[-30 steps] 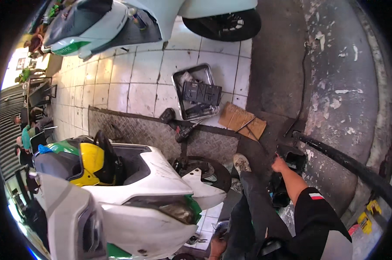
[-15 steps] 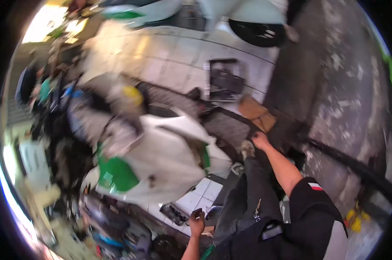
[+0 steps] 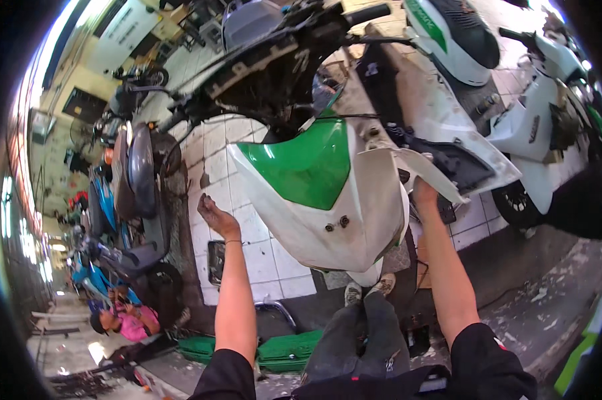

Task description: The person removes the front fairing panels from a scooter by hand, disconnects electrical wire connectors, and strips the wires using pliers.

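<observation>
A white and green scooter front panel (image 3: 294,167) is in front of me, with two fittings on its lower face and dark handlebar parts (image 3: 274,60) above it. My left hand (image 3: 214,213) is beside the panel's left side, fingers loosely bent and apart, nothing visible in them. My right hand (image 3: 426,193) reaches to the panel's right side, just below a white flap (image 3: 431,170); its fingers are mostly hidden, so its grip is unclear. A black tray (image 3: 215,263) lies on the tiles below my left hand.
Parked scooters (image 3: 131,193) line the left; white scooters (image 3: 534,120) stand right and behind. A person in a pink shirt (image 3: 137,323) is low at the left. Green plastic panels (image 3: 287,350) lie by my legs. A step edge (image 3: 514,280) runs along the near right.
My view has swung round to face the scooter's front; the parts tray and cardboard from earlier have mostly left view. Both my hands have risen to either side of the front panel.
</observation>
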Action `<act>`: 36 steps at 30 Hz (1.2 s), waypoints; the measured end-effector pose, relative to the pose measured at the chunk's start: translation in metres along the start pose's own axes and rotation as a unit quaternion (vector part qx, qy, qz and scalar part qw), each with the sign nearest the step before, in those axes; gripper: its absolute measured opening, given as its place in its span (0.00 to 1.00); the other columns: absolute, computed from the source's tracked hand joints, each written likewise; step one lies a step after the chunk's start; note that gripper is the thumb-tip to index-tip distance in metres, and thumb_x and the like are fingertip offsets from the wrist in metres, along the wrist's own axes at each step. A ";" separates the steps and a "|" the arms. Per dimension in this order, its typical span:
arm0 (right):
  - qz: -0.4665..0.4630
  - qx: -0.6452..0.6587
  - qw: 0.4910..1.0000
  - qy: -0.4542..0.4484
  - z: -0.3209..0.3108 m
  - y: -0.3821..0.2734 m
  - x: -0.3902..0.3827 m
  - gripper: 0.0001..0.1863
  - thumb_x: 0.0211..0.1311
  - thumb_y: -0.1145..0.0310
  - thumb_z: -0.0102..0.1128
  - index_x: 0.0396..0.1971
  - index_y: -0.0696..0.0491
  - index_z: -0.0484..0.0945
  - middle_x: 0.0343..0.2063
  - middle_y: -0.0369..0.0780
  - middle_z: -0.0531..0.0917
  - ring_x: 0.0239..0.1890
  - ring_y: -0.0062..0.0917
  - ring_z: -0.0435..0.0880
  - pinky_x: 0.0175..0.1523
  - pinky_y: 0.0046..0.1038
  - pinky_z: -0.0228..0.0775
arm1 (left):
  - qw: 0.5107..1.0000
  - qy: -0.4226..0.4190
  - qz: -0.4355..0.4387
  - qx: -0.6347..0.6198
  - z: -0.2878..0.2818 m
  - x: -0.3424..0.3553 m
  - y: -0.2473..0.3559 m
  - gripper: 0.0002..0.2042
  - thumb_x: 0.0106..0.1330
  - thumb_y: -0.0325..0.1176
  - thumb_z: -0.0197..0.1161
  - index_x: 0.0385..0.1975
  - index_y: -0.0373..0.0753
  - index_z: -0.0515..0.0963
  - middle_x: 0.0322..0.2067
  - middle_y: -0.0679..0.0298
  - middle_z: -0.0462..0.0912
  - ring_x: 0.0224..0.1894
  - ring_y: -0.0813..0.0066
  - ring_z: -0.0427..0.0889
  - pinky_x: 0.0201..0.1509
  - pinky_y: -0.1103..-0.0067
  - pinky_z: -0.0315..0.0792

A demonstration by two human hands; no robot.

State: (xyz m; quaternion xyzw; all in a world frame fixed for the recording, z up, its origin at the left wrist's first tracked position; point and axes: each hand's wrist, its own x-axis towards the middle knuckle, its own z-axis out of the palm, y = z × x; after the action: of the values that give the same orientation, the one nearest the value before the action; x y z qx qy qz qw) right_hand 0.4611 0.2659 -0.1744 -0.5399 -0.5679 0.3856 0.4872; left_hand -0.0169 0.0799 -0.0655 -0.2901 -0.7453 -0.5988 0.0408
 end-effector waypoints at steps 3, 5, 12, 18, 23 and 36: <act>0.034 0.147 0.984 0.097 0.030 0.009 -0.005 0.32 0.84 0.50 0.40 0.71 0.62 0.66 0.66 0.46 0.72 0.71 0.35 0.68 0.75 0.35 0.57 | 0.892 -0.023 -0.365 -0.267 0.037 -0.070 -0.001 0.36 0.78 0.64 0.44 0.73 0.40 0.64 0.68 0.59 0.73 0.66 0.59 0.75 0.72 0.64 0.68; 0.123 -0.014 0.992 0.021 0.025 0.002 -0.024 0.38 0.83 0.44 0.37 0.75 0.61 0.60 0.72 0.48 0.67 0.76 0.33 0.59 0.79 0.33 0.50 | 0.853 -0.146 -0.396 -0.307 0.034 -0.092 0.008 0.41 0.75 0.70 0.42 0.75 0.43 0.62 0.70 0.61 0.71 0.68 0.60 0.73 0.72 0.63 0.68; 0.135 0.254 0.930 -0.229 -0.016 -0.050 -0.030 0.35 0.84 0.45 0.36 0.73 0.59 0.63 0.73 0.46 0.64 0.71 0.36 0.68 0.75 0.38 0.60 | 0.828 -0.161 -0.400 -0.360 -0.004 -0.111 0.043 0.38 0.79 0.67 0.37 0.77 0.45 0.59 0.69 0.61 0.72 0.68 0.62 0.73 0.72 0.65 0.68; 0.110 0.207 0.957 -0.172 -0.030 -0.060 -0.050 0.27 0.82 0.57 0.47 0.71 0.59 0.65 0.72 0.45 0.65 0.71 0.30 0.68 0.76 0.35 0.58 | 0.954 -0.165 -0.230 -0.101 -0.004 -0.103 0.052 0.28 0.83 0.53 0.48 0.55 0.27 0.77 0.52 0.55 0.81 0.54 0.68 0.77 0.61 0.72 0.71; 0.237 0.162 0.938 -0.193 -0.069 -0.085 -0.033 0.28 0.75 0.57 0.61 0.67 0.57 0.74 0.61 0.41 0.81 0.63 0.31 0.80 0.70 0.34 0.71 | 0.944 -0.178 -0.255 -0.110 -0.003 -0.081 0.069 0.29 0.84 0.54 0.47 0.53 0.26 0.77 0.48 0.58 0.83 0.49 0.73 0.78 0.59 0.77 0.71; -0.061 0.323 0.944 -0.035 -0.082 -0.173 0.003 0.37 0.74 0.44 0.56 0.74 0.49 0.63 0.69 0.40 0.72 0.71 0.42 0.71 0.70 0.57 0.68 | 0.941 -0.320 -0.083 -0.067 -0.016 -0.058 0.021 0.29 0.85 0.52 0.43 0.50 0.24 0.75 0.46 0.55 0.82 0.47 0.71 0.77 0.54 0.75 0.71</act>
State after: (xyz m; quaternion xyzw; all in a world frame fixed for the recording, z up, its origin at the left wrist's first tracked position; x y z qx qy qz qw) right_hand 0.4998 0.2410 0.0114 -0.3041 -0.4610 0.5364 0.6382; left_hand 0.0370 0.0451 -0.0666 -0.4053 -0.6987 -0.5245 -0.2693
